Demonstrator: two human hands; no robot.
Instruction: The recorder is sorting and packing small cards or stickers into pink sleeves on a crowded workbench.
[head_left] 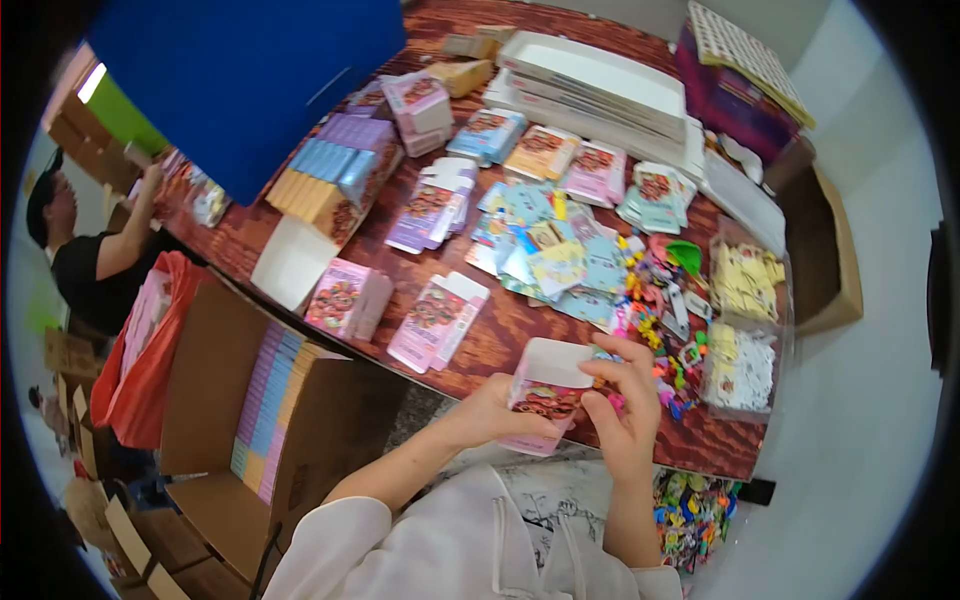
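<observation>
A small pink carton is gripped in my left hand, tilted, with its white top flap raised. My right hand has its thumb and fingers bent around the carton's right upper edge, near the opening. Whatever may lie between those fingertips is hidden. Beyond the carton is a heap of small colourful plastic toys. To its left lies a stack of flat pink cartons, and beside that another pink stack.
Blue card packets lie mid-table. White trays are stacked behind. Clear bins with yellow pieces and white pieces stand at right. A filled tray of cartons and a blue panel are at left. Below is an open cardboard box; another person works beyond.
</observation>
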